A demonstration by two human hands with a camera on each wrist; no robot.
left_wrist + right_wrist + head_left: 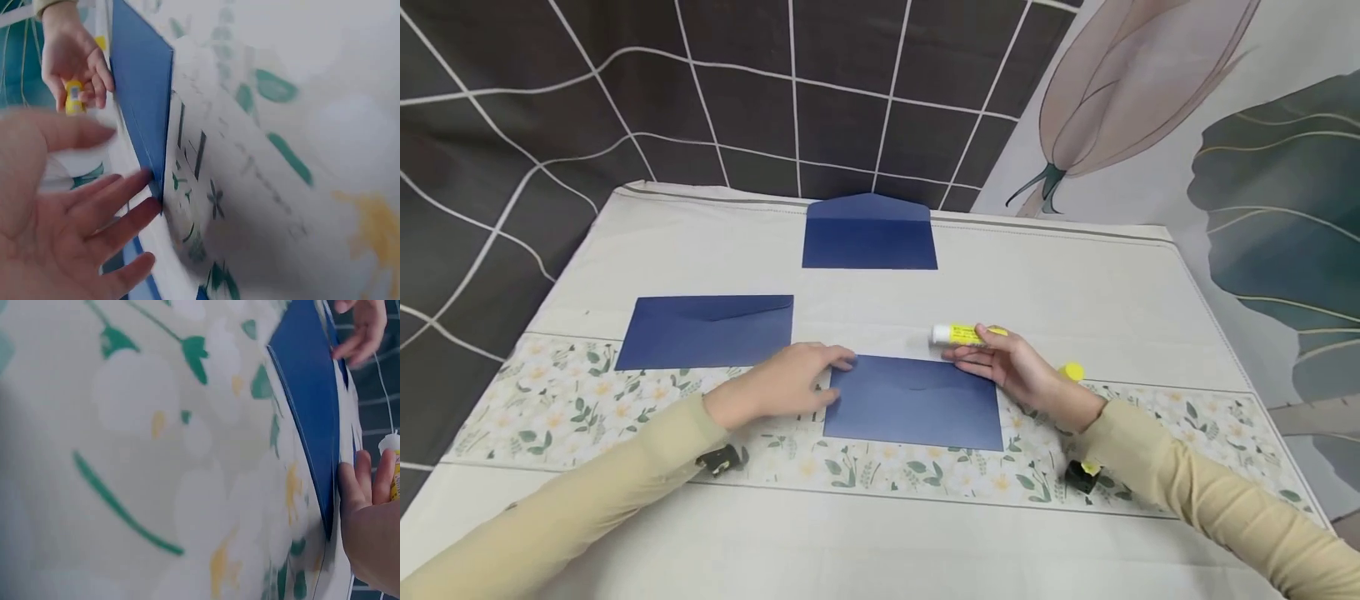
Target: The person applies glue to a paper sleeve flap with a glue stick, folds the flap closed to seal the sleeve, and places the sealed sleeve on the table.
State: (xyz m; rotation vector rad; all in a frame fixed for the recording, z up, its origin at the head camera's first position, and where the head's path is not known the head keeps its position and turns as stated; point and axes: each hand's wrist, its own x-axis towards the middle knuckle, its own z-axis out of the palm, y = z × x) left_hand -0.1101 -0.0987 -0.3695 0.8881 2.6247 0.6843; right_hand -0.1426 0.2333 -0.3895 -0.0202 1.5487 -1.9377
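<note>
A dark blue envelope [914, 404], its flap folded down, lies between the two hands on the cloth. My left hand [793, 379] is at its left end, fingers loosely extended; in the left wrist view the fingertips [147, 209] meet the envelope's edge. Between thumb and fingers, my right hand [1018, 367] holds a yellow glue stick [964, 335] with its white end pointing left. Fingers of that hand also rest at the envelope's upper right corner. Just beyond the right wrist sits a round yellow cap [1072, 371].
To the left lies a second blue envelope [703, 329] with its flap down. A third envelope [870, 242], flap raised, lies by the table's far edge. The table has a white cloth [880, 542] with a floral band. A dark grid-patterned curtain [737, 100] hangs behind.
</note>
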